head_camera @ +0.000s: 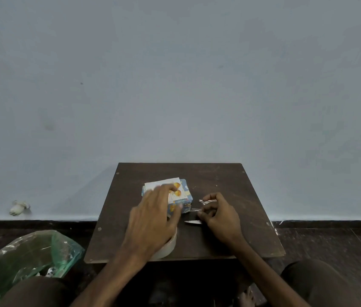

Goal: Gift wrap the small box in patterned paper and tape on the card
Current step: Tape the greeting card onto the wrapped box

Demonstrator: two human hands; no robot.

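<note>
A small box [185,201] wrapped in blue patterned paper stands in the middle of a small dark wooden table [230,187]. A white card [177,196] with orange shapes lies on its top. My left hand [153,218] rests over the box, its fingers pressing the card and the box's near side. To the right of the box, my right hand [219,214] pinches a crumpled strip of clear tape [205,201] and has its fingers in a pair of scissors [194,222], whose blades point left.
A tape roll [168,248] lies near the table's front edge, mostly hidden under my left wrist. A green plastic bag [26,255] stands on the floor at the lower left. A small white object [19,207] lies by the wall. My knees flank the table.
</note>
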